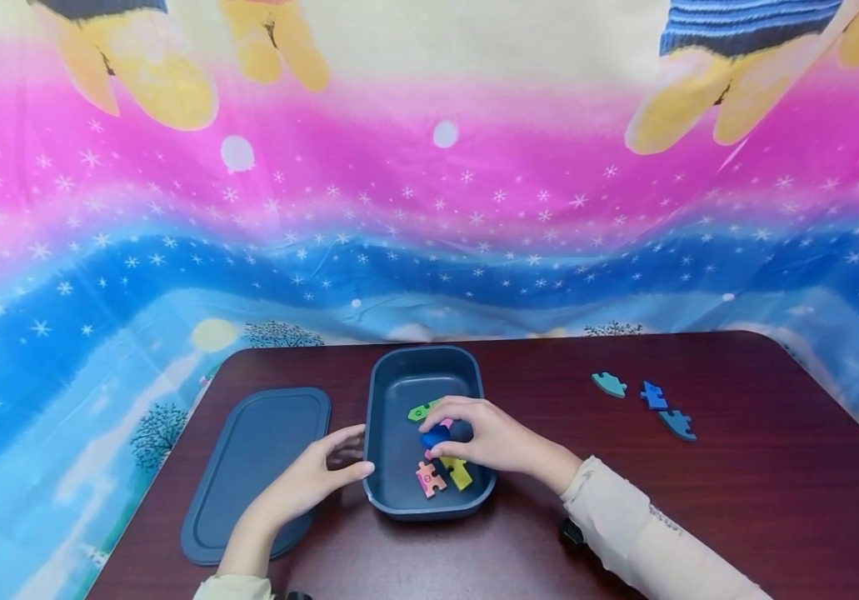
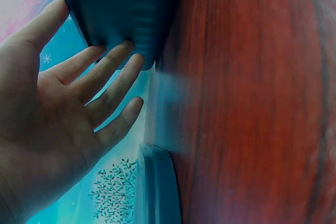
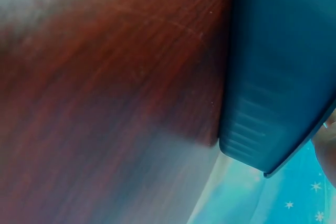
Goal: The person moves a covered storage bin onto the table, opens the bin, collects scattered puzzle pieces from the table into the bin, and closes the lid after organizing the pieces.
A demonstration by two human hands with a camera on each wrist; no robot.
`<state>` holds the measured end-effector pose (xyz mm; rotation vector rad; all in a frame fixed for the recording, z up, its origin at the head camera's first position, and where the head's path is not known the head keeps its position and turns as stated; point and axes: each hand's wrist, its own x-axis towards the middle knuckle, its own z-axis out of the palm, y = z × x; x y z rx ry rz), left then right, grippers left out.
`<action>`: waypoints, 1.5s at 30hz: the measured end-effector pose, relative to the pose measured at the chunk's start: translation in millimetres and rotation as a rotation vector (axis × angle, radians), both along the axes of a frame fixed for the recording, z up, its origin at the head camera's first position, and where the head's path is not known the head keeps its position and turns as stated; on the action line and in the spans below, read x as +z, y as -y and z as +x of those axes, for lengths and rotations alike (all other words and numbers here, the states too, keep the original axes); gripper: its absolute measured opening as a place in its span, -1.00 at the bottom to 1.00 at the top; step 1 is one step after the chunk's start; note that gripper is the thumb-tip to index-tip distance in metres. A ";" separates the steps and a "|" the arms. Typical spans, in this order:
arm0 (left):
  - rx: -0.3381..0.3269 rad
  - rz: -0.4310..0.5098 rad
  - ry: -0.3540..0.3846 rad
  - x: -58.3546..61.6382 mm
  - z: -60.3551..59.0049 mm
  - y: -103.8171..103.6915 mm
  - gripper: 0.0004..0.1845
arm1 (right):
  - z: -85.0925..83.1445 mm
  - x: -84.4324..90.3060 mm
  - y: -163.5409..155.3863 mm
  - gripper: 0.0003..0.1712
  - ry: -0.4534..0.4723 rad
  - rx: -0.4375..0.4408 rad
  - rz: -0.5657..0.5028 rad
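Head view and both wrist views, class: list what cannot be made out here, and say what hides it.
- Blue puzzle piece, head view: shape hidden under the right hand.
- Right hand, right wrist view: cut off by the edge.
- Container contents, wrist views: hidden by its wall.
- Pictures on the three table pieces: too small.

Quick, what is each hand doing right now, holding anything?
Left hand: open, straight fingers resting against the side of the blue box.
Right hand: inside the box, pinching a blue puzzle piece.
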<state>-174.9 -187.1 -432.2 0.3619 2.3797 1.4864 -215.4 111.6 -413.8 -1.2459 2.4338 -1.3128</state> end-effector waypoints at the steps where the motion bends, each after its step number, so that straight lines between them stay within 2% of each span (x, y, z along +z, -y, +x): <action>1: 0.000 0.000 0.000 0.0 0.0 0.0 -0.31 | -0.1 -0.7 0.1 -0.68 0.001 -0.001 0.004; 17: 0.007 -0.017 -0.013 -0.7 -0.4 0.0 -0.30 | 0.5 -4.8 0.9 -0.62 0.020 -0.013 0.064; 25: 0.010 -0.029 -0.017 -0.5 -0.7 -0.1 -0.29 | -0.6 -6.2 0.7 -0.64 0.020 -0.015 0.046; 33: 0.003 -0.022 -0.011 -0.2 -1.7 0.2 -0.30 | -0.5 -6.2 0.5 -0.65 -0.017 -0.037 0.039; 45: 0.001 -0.016 -0.014 -0.7 -0.5 0.2 -0.32 | 1.7 1.7 -4.4 -0.67 0.010 -0.051 -0.021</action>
